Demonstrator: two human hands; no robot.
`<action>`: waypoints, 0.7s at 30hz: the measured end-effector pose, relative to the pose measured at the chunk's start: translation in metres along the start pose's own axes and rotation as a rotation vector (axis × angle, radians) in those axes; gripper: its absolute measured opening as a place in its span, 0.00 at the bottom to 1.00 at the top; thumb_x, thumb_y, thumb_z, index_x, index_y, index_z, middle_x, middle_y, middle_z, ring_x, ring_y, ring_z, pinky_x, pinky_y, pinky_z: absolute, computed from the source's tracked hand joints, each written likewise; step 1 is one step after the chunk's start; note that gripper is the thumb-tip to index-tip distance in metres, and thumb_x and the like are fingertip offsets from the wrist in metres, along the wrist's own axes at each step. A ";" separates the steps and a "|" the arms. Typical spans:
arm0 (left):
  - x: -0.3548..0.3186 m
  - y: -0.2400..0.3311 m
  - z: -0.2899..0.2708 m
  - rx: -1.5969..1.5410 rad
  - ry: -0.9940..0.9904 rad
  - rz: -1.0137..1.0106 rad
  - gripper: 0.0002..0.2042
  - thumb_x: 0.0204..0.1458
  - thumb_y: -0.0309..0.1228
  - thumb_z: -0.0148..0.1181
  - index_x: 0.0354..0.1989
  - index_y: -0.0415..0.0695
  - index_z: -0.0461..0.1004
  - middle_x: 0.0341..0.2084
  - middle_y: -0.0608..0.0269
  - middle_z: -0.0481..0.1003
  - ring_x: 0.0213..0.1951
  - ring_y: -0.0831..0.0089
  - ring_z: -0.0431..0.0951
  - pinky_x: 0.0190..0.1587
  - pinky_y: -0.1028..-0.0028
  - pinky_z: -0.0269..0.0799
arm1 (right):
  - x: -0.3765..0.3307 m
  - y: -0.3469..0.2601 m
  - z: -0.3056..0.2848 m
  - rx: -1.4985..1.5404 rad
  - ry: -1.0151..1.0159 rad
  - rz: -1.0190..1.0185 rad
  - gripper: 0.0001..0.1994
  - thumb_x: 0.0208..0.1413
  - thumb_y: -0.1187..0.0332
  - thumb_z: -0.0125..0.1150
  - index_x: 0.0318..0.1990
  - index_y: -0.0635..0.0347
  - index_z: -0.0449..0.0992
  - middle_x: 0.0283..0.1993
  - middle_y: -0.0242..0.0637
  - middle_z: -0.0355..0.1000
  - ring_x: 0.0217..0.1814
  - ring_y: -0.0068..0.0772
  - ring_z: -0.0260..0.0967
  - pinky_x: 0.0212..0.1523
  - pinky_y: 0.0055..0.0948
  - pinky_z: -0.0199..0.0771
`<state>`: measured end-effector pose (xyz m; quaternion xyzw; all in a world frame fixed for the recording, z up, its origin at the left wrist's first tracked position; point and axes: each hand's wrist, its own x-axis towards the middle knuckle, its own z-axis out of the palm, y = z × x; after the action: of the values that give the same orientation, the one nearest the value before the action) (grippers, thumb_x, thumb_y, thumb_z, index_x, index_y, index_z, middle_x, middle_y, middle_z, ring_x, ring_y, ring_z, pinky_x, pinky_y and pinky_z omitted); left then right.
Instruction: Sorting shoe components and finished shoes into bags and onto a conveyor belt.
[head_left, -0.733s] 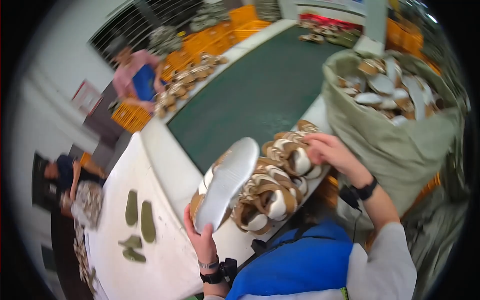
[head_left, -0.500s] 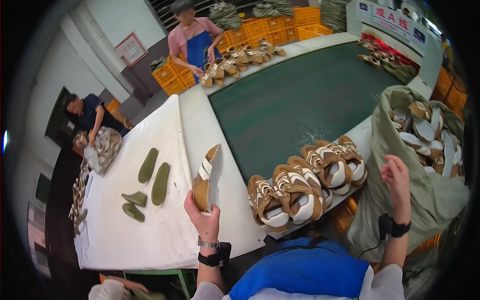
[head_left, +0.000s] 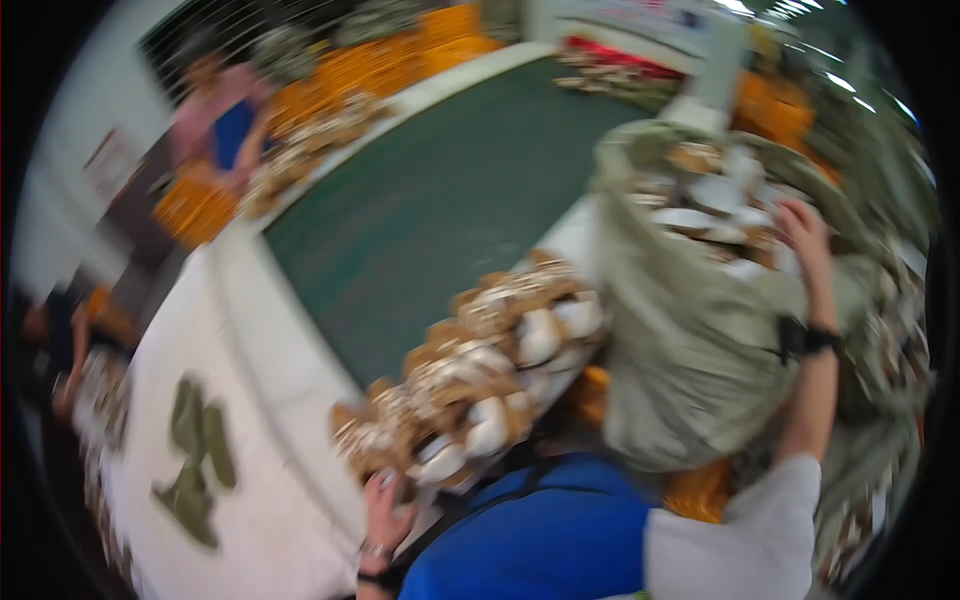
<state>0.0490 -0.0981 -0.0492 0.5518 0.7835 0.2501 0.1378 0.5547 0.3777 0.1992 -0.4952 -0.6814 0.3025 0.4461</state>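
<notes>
My left hand [head_left: 385, 515] is at the near end of a row of brown-and-white shoe uppers [head_left: 485, 355], by the closest one. Its thumb stands apart from the fingers and nothing shows in its grasp; motion blur hides whether it touches that upper. My right hand [head_left: 808, 245] reaches over the mouth of a large grey-green sack [head_left: 690, 360]. Inside lie loose brown-and-white shoe pieces [head_left: 715, 192], close to its fingertips. Blur hides whether those fingers grip one.
Several olive-green shoe-shaped pieces [head_left: 195, 450] lie on the white table [head_left: 290, 500]. A green conveyor belt [head_left: 430, 220] runs beyond the row. Across it, a person in pink [head_left: 215, 120] stands by more uppers [head_left: 310, 145]. Orange crates [head_left: 370, 75] are stacked behind; another person [head_left: 65, 340] is far left.
The view has swung right. My left hand, which held up a brown-and-white upper, has lowered to the row's end. My right hand has moved from beside the sack to over its contents.
</notes>
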 end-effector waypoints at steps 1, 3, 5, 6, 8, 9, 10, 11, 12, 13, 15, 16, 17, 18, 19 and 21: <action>-0.004 -0.005 0.001 -0.046 -0.011 0.024 0.28 0.33 0.29 0.63 0.48 0.41 0.66 0.50 0.45 0.61 0.54 0.49 0.59 0.57 0.59 0.55 | 0.023 0.033 -0.030 -0.318 0.147 0.009 0.10 0.53 0.67 0.51 0.41 0.60 0.72 0.30 0.29 0.69 0.29 0.18 0.64 0.31 0.19 0.65; -0.017 -0.026 0.006 -0.047 0.068 0.072 0.22 0.35 0.26 0.61 0.44 0.37 0.69 0.46 0.47 0.66 0.50 0.51 0.65 0.54 0.62 0.59 | 0.043 0.093 -0.044 -0.891 0.395 0.065 0.13 0.45 0.71 0.51 0.40 0.59 0.73 0.40 0.50 0.71 0.42 0.41 0.70 0.42 0.35 0.69; 0.001 0.020 -0.021 0.018 0.080 0.194 0.13 0.46 0.24 0.57 0.42 0.37 0.70 0.42 0.46 0.68 0.44 0.54 0.68 0.47 0.64 0.65 | 0.011 0.138 -0.072 -1.214 0.334 0.071 0.16 0.42 0.64 0.54 0.41 0.58 0.72 0.43 0.49 0.70 0.48 0.47 0.66 0.48 0.41 0.66; 0.005 0.022 -0.024 0.014 0.064 0.169 0.14 0.45 0.24 0.58 0.42 0.37 0.70 0.44 0.45 0.67 0.45 0.54 0.68 0.48 0.63 0.65 | -0.006 0.154 -0.084 -1.069 0.225 0.495 0.20 0.42 0.63 0.54 0.46 0.56 0.68 0.48 0.52 0.67 0.51 0.51 0.64 0.50 0.46 0.64; 0.005 0.017 -0.031 0.036 0.045 0.081 0.15 0.44 0.25 0.58 0.43 0.37 0.70 0.46 0.44 0.64 0.47 0.52 0.67 0.49 0.62 0.64 | -0.034 0.109 -0.067 -1.170 0.157 0.580 0.27 0.41 0.60 0.57 0.52 0.55 0.62 0.48 0.47 0.68 0.53 0.50 0.62 0.51 0.43 0.64; 0.010 0.019 -0.031 0.044 0.035 0.030 0.16 0.44 0.25 0.59 0.43 0.37 0.70 0.47 0.43 0.63 0.48 0.51 0.66 0.49 0.62 0.64 | -0.038 0.103 -0.065 -1.157 0.201 0.585 0.28 0.41 0.58 0.58 0.52 0.54 0.62 0.49 0.47 0.68 0.53 0.49 0.63 0.50 0.43 0.64; 0.013 0.020 -0.036 0.041 0.046 0.039 0.16 0.44 0.25 0.59 0.43 0.37 0.70 0.47 0.43 0.63 0.48 0.51 0.66 0.49 0.62 0.64 | -0.031 0.101 -0.062 -1.076 0.310 0.590 0.28 0.42 0.57 0.59 0.52 0.56 0.62 0.49 0.48 0.68 0.53 0.49 0.63 0.49 0.43 0.64; 0.015 0.021 -0.040 0.046 0.074 0.006 0.16 0.44 0.26 0.58 0.43 0.36 0.70 0.47 0.43 0.65 0.47 0.51 0.66 0.49 0.62 0.64 | -0.023 0.103 -0.062 -0.993 0.411 0.591 0.28 0.42 0.56 0.59 0.51 0.57 0.62 0.49 0.49 0.67 0.53 0.49 0.63 0.49 0.43 0.64; 0.016 0.022 -0.044 0.051 0.103 -0.033 0.16 0.45 0.26 0.58 0.44 0.36 0.70 0.46 0.44 0.66 0.47 0.51 0.67 0.50 0.61 0.63 | -0.017 0.105 -0.064 -0.988 0.415 0.580 0.28 0.42 0.56 0.59 0.51 0.57 0.62 0.49 0.49 0.67 0.53 0.49 0.63 0.49 0.43 0.64; 0.025 0.023 -0.048 0.050 0.107 -0.030 0.16 0.45 0.26 0.58 0.44 0.36 0.70 0.46 0.44 0.66 0.47 0.51 0.67 0.50 0.61 0.63 | -0.009 0.109 -0.068 -0.919 0.450 0.608 0.28 0.42 0.56 0.60 0.51 0.59 0.62 0.48 0.50 0.67 0.53 0.49 0.63 0.49 0.42 0.65; 0.042 0.023 -0.056 0.156 0.172 0.141 0.15 0.46 0.28 0.56 0.44 0.36 0.70 0.45 0.45 0.68 0.46 0.50 0.68 0.49 0.62 0.64 | 0.000 0.119 -0.069 -0.849 0.482 0.625 0.29 0.42 0.56 0.61 0.50 0.61 0.62 0.48 0.51 0.68 0.53 0.48 0.63 0.49 0.41 0.65; 0.046 0.025 -0.060 0.164 0.204 0.149 0.15 0.48 0.29 0.54 0.44 0.37 0.70 0.42 0.46 0.70 0.45 0.50 0.69 0.49 0.61 0.64 | 0.003 0.124 -0.057 -0.927 0.460 0.624 0.30 0.42 0.55 0.61 0.51 0.62 0.61 0.48 0.51 0.67 0.53 0.48 0.63 0.49 0.40 0.66; 0.051 0.034 -0.062 0.160 0.210 0.147 0.15 0.48 0.29 0.54 0.44 0.37 0.70 0.42 0.46 0.70 0.45 0.50 0.69 0.49 0.61 0.64 | 0.000 0.129 -0.053 -1.013 0.447 0.633 0.32 0.41 0.55 0.62 0.51 0.64 0.60 0.48 0.52 0.67 0.53 0.48 0.63 0.49 0.39 0.66; 0.058 0.044 -0.065 0.165 0.210 0.140 0.14 0.48 0.29 0.54 0.44 0.37 0.71 0.42 0.46 0.70 0.45 0.50 0.69 0.49 0.61 0.64 | 0.002 0.150 -0.059 -1.053 0.515 0.596 0.29 0.39 0.55 0.62 0.47 0.65 0.66 0.43 0.52 0.70 0.48 0.46 0.67 0.48 0.37 0.67; 0.060 0.052 -0.071 0.181 0.214 0.120 0.14 0.49 0.29 0.53 0.44 0.37 0.71 0.42 0.46 0.70 0.45 0.51 0.69 0.49 0.61 0.64 | 0.006 0.145 -0.058 -1.048 0.503 0.581 0.29 0.39 0.55 0.62 0.47 0.65 0.66 0.43 0.52 0.70 0.48 0.46 0.67 0.48 0.37 0.67; 0.069 0.069 -0.078 0.171 0.261 0.117 0.13 0.50 0.29 0.52 0.44 0.38 0.71 0.41 0.46 0.71 0.44 0.51 0.70 0.48 0.63 0.64 | 0.010 0.123 -0.056 -0.664 0.496 0.490 0.27 0.35 0.53 0.62 0.39 0.68 0.71 0.37 0.53 0.72 0.41 0.46 0.71 0.44 0.36 0.68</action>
<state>0.0410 -0.0342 0.0579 0.5692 0.7796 0.2596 -0.0274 0.6541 0.4252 0.1210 -0.8140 -0.4776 0.0376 0.3286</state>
